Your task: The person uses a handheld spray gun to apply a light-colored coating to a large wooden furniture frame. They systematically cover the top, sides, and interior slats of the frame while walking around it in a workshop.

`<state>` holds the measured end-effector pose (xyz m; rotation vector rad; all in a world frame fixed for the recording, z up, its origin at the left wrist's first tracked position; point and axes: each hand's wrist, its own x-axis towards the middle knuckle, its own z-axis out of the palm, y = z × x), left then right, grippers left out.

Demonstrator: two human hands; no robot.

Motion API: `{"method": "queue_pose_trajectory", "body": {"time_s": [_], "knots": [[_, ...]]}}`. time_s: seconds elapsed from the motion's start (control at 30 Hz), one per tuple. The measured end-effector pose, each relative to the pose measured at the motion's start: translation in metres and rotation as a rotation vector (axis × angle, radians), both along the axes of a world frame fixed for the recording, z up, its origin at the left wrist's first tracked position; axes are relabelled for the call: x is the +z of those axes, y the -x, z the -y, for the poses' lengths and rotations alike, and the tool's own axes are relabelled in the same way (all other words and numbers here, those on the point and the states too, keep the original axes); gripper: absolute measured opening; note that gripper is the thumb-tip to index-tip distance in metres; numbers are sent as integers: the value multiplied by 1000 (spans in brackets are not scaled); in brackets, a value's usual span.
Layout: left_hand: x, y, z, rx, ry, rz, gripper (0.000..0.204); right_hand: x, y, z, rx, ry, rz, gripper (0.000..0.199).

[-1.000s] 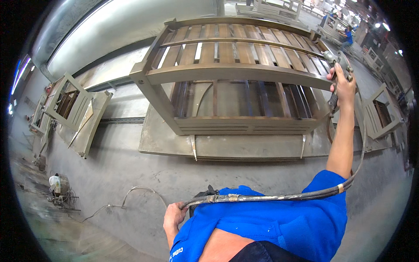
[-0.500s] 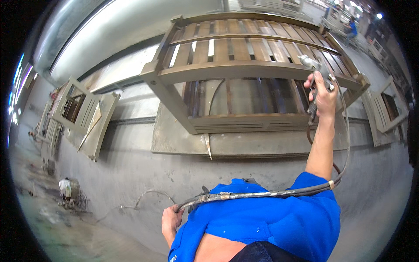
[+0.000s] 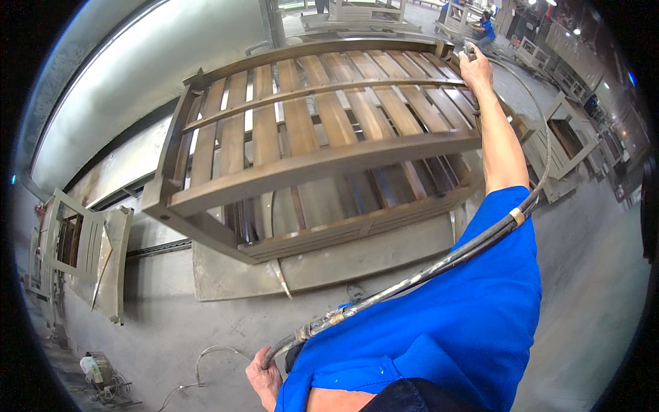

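A slatted wooden furniture frame (image 3: 295, 161), grey-brown with one long rail facing me, stands in front of me. My right hand (image 3: 476, 72) is stretched out to its far right corner, fingers wrapped round a spray gun (image 3: 469, 49). Most of the gun is hidden behind the hand. From there a hose (image 3: 548, 147) loops down my right arm and runs in a dark bundle (image 3: 412, 280) across my front. Low at my left side, my left hand (image 3: 263, 379) is closed on the near end of that bundle.
The frame rests on a low flat platform (image 3: 226, 278). Similar panels stand at the left (image 3: 81, 240) and right (image 3: 566, 141). A small machine (image 3: 103, 374) with cables sits on the floor at lower left. A co-worker in blue (image 3: 486, 29) is far off at the upper right.
My right hand has moved up and away with the spray gun, from the near rail to the far right corner. The view has turned, and the left hand still grips the hose.
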<state>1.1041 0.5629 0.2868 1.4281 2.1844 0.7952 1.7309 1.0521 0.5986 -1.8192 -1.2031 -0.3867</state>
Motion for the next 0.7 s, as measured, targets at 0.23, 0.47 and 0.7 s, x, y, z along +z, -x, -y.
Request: {"method": "queue_pose_trajectory", "body": {"time_s": [0.23,0.47,0.7], "knots": [[-12,-82,-58,-57,-25,-4,29,2,-70,-97,-59,97,119,58],[-3,-99,-49,32,88,85,32,16,-48,-99,67,211,2,58],[-32,11,-35,43,7,105,31,11,138,-76,381,193,-166,62]]}}
